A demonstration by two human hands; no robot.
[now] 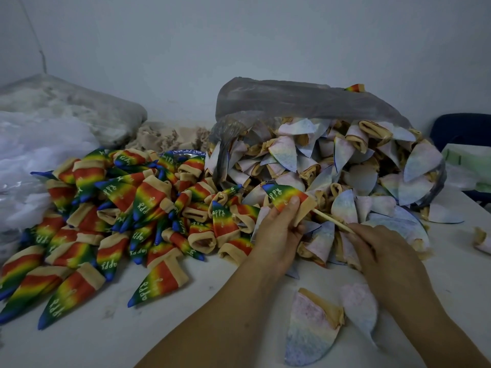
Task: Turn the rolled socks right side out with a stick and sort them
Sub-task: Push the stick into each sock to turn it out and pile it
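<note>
1. The left hand (279, 229) grips a cone-shaped rainbow-striped sock with a beige cuff and white lettering (283, 195); the thumb presses on the coloured side and the fingers curl round the cuff; the sock's blue tip points up and left
2. The right hand (382, 251) pinches the near end of a thin pale wooden stick (333, 220) between thumb and fingertips; the stick slants up and left into the cuff of the held sock; how far it reaches inside cannot be seen
3. The held sock hangs above the seam between two heaps, near the middle of the white table (159, 328)
4. To the left lies a broad pile of rainbow-coloured socks with beige cuffs (119, 208), blue tips pointing various ways, many showing white letters
5. To the right, a heap of pale, washed-out inside-out socks with tan rolled cuffs (332, 166) spills from the mouth of a grey translucent plastic bag (292, 99) lying on its side
6. Two more pale inside-out socks lie apart on the table close to the person: one (310, 328) between the forearms, another (358, 306) partly under the right wrist
7. A single pale sock (482, 241) sits at the far right edge
8. Behind the rainbow pile are crumpled white plastic wrapping (39, 150) and a lumpy beige fabric heap (170, 136); a dark blue object, possibly a chair (462, 128), stands at the right by the wall
</note>
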